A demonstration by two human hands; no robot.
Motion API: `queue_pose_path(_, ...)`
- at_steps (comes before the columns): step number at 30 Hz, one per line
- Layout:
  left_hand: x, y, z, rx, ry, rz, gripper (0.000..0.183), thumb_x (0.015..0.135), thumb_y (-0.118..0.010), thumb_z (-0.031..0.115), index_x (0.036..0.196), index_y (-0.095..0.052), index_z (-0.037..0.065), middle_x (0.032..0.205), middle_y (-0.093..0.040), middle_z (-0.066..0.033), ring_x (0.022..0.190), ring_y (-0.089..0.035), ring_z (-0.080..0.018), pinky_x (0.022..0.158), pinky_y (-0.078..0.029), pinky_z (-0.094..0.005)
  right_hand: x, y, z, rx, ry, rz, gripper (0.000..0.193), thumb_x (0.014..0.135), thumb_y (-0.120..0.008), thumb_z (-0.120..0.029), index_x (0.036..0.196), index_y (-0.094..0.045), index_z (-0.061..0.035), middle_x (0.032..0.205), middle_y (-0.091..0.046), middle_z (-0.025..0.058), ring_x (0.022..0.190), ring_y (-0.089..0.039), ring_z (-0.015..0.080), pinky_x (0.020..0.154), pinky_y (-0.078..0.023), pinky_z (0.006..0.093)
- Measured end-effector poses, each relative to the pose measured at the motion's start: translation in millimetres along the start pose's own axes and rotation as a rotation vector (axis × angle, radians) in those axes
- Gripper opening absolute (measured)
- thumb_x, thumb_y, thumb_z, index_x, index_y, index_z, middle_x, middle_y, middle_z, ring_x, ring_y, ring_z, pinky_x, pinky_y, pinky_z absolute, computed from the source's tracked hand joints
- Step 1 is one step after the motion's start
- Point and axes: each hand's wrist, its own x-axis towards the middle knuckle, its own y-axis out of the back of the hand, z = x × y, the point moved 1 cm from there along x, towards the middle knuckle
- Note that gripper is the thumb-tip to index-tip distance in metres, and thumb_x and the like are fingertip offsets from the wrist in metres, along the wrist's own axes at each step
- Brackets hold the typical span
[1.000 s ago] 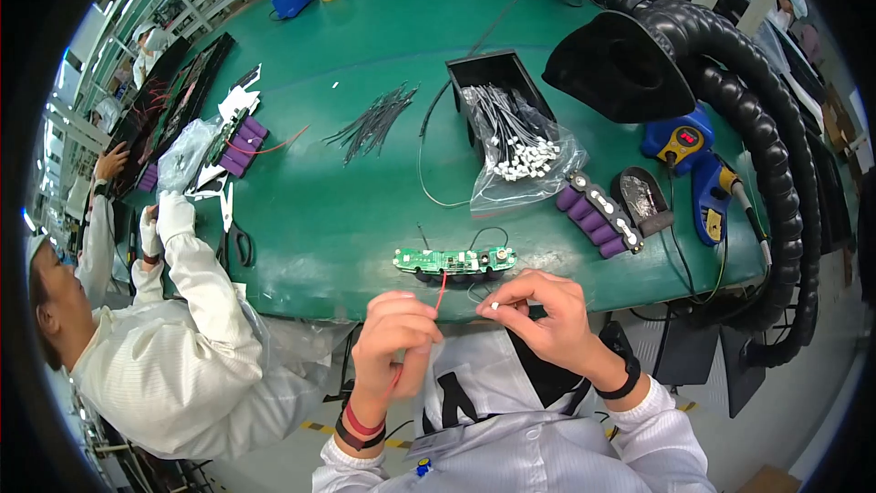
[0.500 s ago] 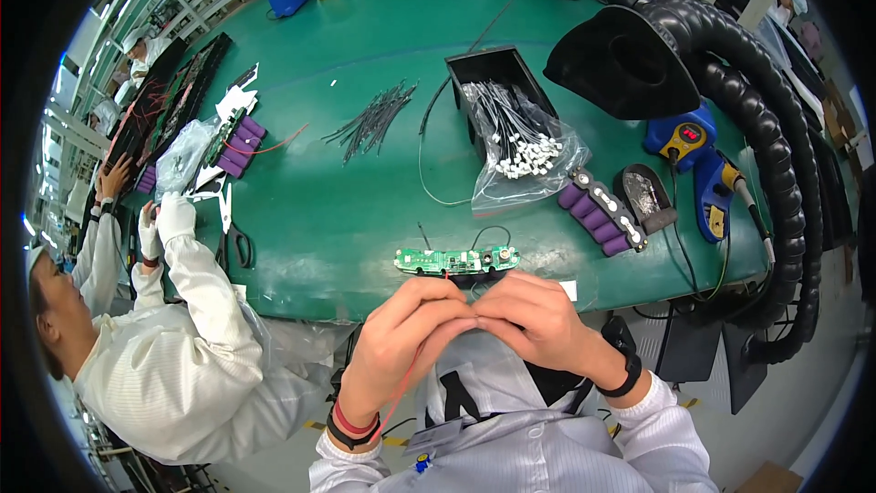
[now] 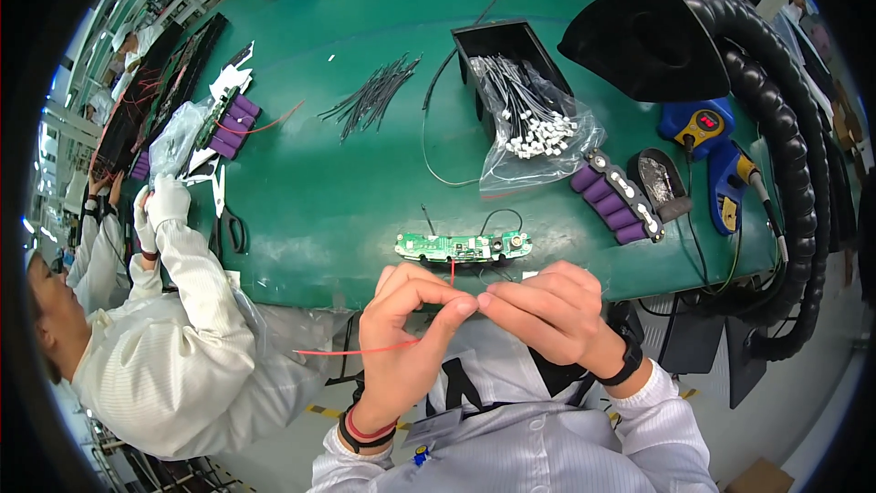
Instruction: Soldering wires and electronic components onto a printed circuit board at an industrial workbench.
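Note:
My left hand [image 3: 401, 333] is closed in a pinch on a thin red wire [image 3: 351, 351], whose free length sticks out to the left across the palm. My right hand [image 3: 552, 318] is closed too, its fingertips meeting those of the left; anything between them is too small to make out. Just beyond both hands, a green circuit board [image 3: 465, 246] lies on the table close to its near edge. Two dark wires rise from the board's far side. A red wire runs from its near side toward my left hand.
A green table [image 3: 301, 246] carries a black bin [image 3: 464, 41] of white-tipped cables, loose black cables [image 3: 374, 96], a purple battery pack [image 3: 610, 203], a soldering iron stand [image 3: 727, 187] and scissors [image 3: 222, 215]. A black extraction hood [image 3: 643, 41] overhangs the right. At left works a white-clad person [image 3: 173, 347].
My fingers have opened out somewhat while their tips stay together. The red wire's free length has swung up from beside my left wrist to point left. The view has shifted slightly.

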Motion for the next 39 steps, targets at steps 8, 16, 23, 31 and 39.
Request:
queue_pose_path(8, -3.8, -4.3, -5.8, -0.137, 0.153, 0.053, 0.007, 0.082, -0.08, 0.007, 0.084, -0.074, 0.004, 0.079, -0.062, -0.0004, 0.081, -0.054, -0.0153, 0.071, -0.041, -0.0273, 1.8, -4.3, -0.4, -0.05, -0.035, -0.022, 0.031, 0.066, -0.076, -0.01, 0.097, -0.075, -0.0093, 0.089, -0.069, -0.003, 0.071, -0.059, 0.0117, 0.058, -0.042, 0.0265)
queue_pose_path(16, 14.3, -9.1, -12.4, 0.371, -0.293, 0.393, 0.027, 0.09, -0.065, 0.001, 0.116, -0.071, 0.004, 0.125, -0.058, -0.0123, 0.106, -0.053, -0.0237, 0.088, -0.043, -0.033, 29.5, 7.3, 1.1, 0.086, -0.427, -0.074, 0.025, 0.065, -0.082, -0.002, 0.088, -0.073, -0.0087, 0.085, -0.069, 0.0021, 0.077, -0.059, 0.022, 0.066, -0.046, 0.0325)
queue_pose_path(23, 26.2, -28.0, -30.9, -0.372, -0.111, 0.228, 0.028, 0.095, -0.054, -0.001, 0.122, -0.061, -0.002, 0.129, -0.051, -0.0151, 0.113, -0.05, -0.0205, 0.099, -0.04, -0.0334, 58.3, 8.9, 0.1, 0.063, -0.541, -0.182, 0.02, 0.067, -0.078, 0.001, 0.085, -0.07, -0.004, 0.079, -0.062, 0.0056, 0.076, -0.058, 0.0247, 0.067, -0.047, 0.034)
queue_pose_path(31, 29.3, -36.2, -39.8, -0.67, -0.112, 0.253, 0.035, 0.093, -0.052, -0.003, 0.128, -0.048, -0.002, 0.121, -0.049, -0.0108, 0.109, -0.047, -0.017, 0.1, -0.038, -0.0344, 77.7, 14.0, 8.1, 0.133, -0.681, -0.398, 0.012, 0.071, -0.073, 0.0, 0.079, -0.064, 0.0002, 0.073, -0.061, 0.0066, 0.068, -0.059, 0.0199, 0.064, -0.046, 0.0308)
queue_pose_path(39, 31.5, -38.1, -39.7, -0.678, -0.112, 0.243, 0.033, 0.095, -0.051, -0.003, 0.127, -0.046, -0.001, 0.123, -0.044, -0.0092, 0.105, -0.046, -0.0156, 0.097, -0.039, -0.0319, 93.6, 18.4, 21.6, 0.231, -0.828, -0.619, 0.01, 0.074, -0.071, -0.004, 0.076, -0.062, 0.0013, 0.068, -0.06, 0.005, 0.064, -0.057, 0.0154, 0.063, -0.047, 0.0284)
